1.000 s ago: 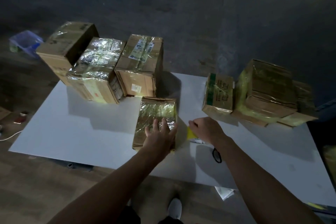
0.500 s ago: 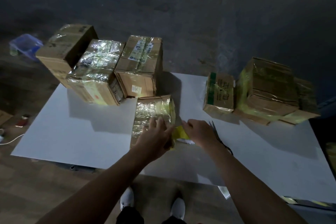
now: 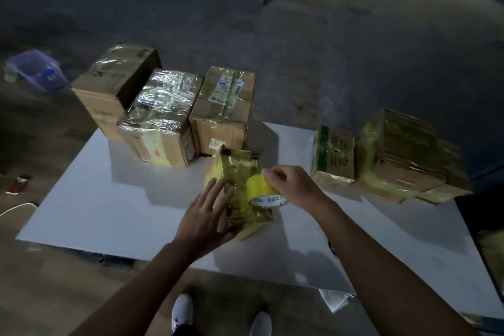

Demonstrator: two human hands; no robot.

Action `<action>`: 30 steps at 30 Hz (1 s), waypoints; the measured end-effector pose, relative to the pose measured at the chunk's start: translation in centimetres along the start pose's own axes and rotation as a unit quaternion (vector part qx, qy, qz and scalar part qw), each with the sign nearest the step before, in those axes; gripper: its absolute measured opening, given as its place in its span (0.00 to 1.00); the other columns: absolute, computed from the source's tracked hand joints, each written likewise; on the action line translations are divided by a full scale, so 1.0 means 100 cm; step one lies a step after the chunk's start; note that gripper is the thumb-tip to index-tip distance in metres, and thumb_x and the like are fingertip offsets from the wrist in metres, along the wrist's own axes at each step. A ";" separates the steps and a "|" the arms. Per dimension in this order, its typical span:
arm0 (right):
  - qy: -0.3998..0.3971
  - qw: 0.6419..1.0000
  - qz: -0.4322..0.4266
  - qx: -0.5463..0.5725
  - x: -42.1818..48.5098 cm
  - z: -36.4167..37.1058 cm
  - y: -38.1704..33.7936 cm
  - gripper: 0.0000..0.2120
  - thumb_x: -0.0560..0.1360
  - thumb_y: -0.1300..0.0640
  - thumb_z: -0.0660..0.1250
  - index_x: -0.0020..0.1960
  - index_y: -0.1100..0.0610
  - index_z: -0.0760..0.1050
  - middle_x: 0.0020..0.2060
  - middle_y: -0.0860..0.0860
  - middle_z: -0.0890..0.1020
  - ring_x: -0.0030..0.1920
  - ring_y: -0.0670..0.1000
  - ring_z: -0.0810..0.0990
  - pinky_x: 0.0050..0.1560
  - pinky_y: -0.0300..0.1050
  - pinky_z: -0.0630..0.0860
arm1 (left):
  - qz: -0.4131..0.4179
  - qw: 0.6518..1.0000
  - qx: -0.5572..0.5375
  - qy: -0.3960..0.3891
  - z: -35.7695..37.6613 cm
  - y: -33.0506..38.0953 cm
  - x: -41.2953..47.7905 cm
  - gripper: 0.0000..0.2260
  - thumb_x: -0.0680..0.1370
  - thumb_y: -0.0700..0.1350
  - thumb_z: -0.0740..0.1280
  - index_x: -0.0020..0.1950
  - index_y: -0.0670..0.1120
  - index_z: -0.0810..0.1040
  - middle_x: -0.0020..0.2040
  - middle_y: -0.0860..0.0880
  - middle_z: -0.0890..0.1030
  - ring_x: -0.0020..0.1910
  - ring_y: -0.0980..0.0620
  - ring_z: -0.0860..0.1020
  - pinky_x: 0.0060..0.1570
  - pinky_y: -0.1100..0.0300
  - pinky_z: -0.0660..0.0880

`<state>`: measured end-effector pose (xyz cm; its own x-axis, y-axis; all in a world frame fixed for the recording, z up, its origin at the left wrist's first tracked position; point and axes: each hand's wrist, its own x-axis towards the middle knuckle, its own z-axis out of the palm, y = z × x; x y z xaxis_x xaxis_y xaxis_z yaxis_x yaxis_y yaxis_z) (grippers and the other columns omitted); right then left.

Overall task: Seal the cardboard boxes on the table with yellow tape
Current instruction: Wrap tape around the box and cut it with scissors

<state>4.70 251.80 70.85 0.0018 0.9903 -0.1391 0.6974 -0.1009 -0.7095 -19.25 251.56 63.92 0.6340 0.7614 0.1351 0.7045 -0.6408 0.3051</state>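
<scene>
at the middle of the white table, the left hand rests flat-fingered against a tilted, tape-wrapped small box, while the right hand grips the yellow tape roll touching it.

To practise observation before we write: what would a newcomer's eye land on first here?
Probably the bright yellow tape roll, gripped by the right hand over the middle of the white table. It is held against a small tape-wrapped box, tilted up and steadied by the left hand. Three larger wrapped boxes stand in a row at the far left.
</scene>
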 end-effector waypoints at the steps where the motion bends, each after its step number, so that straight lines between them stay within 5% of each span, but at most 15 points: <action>1: 0.005 1.000 0.008 -0.004 0.001 0.002 -0.004 0.22 0.78 0.42 0.60 0.29 0.52 0.69 0.25 0.47 0.68 0.26 0.45 0.65 0.32 0.43 0.62 | 0.019 0.999 0.029 -0.001 -0.002 -0.006 0.002 0.38 0.71 0.69 0.59 0.74 0.46 0.62 0.74 0.41 0.65 0.71 0.37 0.67 0.58 0.41 0.76; 4: 0.021 0.997 -0.005 -0.081 0.005 0.005 -0.024 0.23 0.78 0.44 0.61 0.26 0.48 0.63 0.23 0.47 0.67 0.25 0.46 0.65 0.29 0.43 0.60 | 0.037 0.997 0.067 -0.028 -0.007 -0.019 0.003 0.37 0.74 0.71 0.52 0.75 0.49 0.62 0.75 0.46 0.65 0.73 0.40 0.64 0.63 0.39 0.72; 8: 0.034 0.986 -0.019 -0.160 0.010 0.008 -0.040 0.27 0.78 0.44 0.61 0.27 0.56 0.60 0.22 0.49 0.65 0.27 0.53 0.66 0.28 0.44 0.58 | 0.022 0.995 0.070 -0.065 -0.007 -0.026 -0.001 0.38 0.73 0.71 0.55 0.76 0.49 0.62 0.75 0.47 0.65 0.73 0.40 0.64 0.63 0.37 0.71; 13: 0.024 0.976 -0.030 -0.213 0.013 0.029 -0.053 0.24 0.80 0.45 0.55 0.31 0.58 0.69 0.23 0.50 0.66 0.30 0.55 0.69 0.34 0.43 0.60 | 0.035 0.992 0.101 -0.066 -0.018 -0.031 0.000 0.40 0.70 0.71 0.57 0.72 0.45 0.66 0.73 0.43 0.69 0.73 0.40 0.65 0.66 0.35 0.66; 19: 0.004 0.991 -0.029 -0.133 0.021 0.034 -0.062 0.22 0.81 0.50 0.57 0.30 0.57 0.63 0.24 0.50 0.65 0.26 0.48 0.64 0.30 0.45 0.58 | 0.033 0.988 0.108 -0.103 -0.009 -0.018 0.010 0.51 0.63 0.70 0.68 0.74 0.36 0.63 0.72 0.37 0.68 0.73 0.39 0.64 0.64 0.38 0.68; 24: -0.050 0.998 0.025 0.026 0.015 0.029 -0.052 0.15 0.78 0.42 0.62 0.44 0.52 0.78 0.31 0.45 0.75 0.30 0.40 0.72 0.32 0.37 0.67 | 0.012 0.986 0.094 -0.138 -0.007 -0.027 0.005 0.48 0.67 0.70 0.61 0.74 0.36 0.64 0.74 0.37 0.65 0.74 0.40 0.63 0.59 0.41 0.75; 30: 0.006 0.993 -0.023 -0.114 0.018 0.025 -0.053 0.22 0.77 0.44 0.64 0.29 0.55 0.68 0.23 0.48 0.66 0.25 0.45 0.65 0.28 0.41 0.61 | 0.021 0.986 0.102 -0.129 -0.008 -0.031 0.004 0.47 0.67 0.71 0.57 0.73 0.37 0.65 0.73 0.38 0.67 0.73 0.41 0.64 0.56 0.40 0.76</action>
<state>-0.80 253.84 72.67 -0.0255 0.9946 -0.1008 0.8415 -0.0331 -0.5393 -21.48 253.96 63.79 0.7057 0.7001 -0.1086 0.7085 -0.6978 0.1055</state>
